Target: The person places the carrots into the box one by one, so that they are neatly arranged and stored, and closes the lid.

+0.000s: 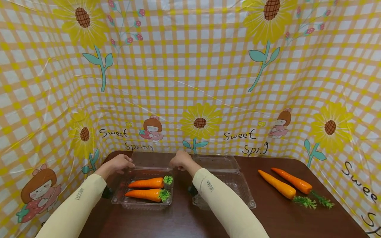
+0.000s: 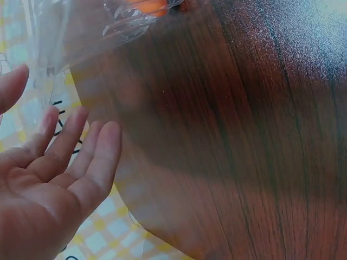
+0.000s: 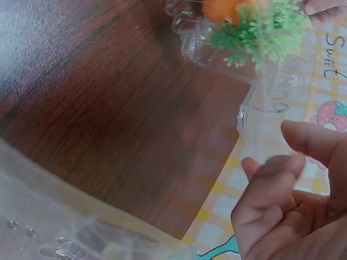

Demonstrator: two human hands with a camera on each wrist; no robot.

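Note:
A clear plastic clamshell box (image 1: 143, 205) with its lid (image 1: 151, 160) raised stands at the left of the table. Two orange carrots (image 1: 146, 182) with green tops lie in it, side by side. My left hand (image 1: 120, 163) is at the lid's left side, its fingers (image 2: 103, 157) loosely bent and the thumb apart from them. At the lid's right side is my right hand (image 1: 182, 161), with bent fingers (image 3: 271, 184) and a gap below the thumb. Whether either hand touches the lid I cannot tell.
A second clear clamshell box (image 1: 241, 188), lid up, stands to the right, partly hidden by my right sleeve. Two more carrots (image 1: 278, 185) lie on the dark wooden table (image 1: 268, 218) at the right. A checked, sunflower-printed cloth (image 1: 190, 76) surrounds the table.

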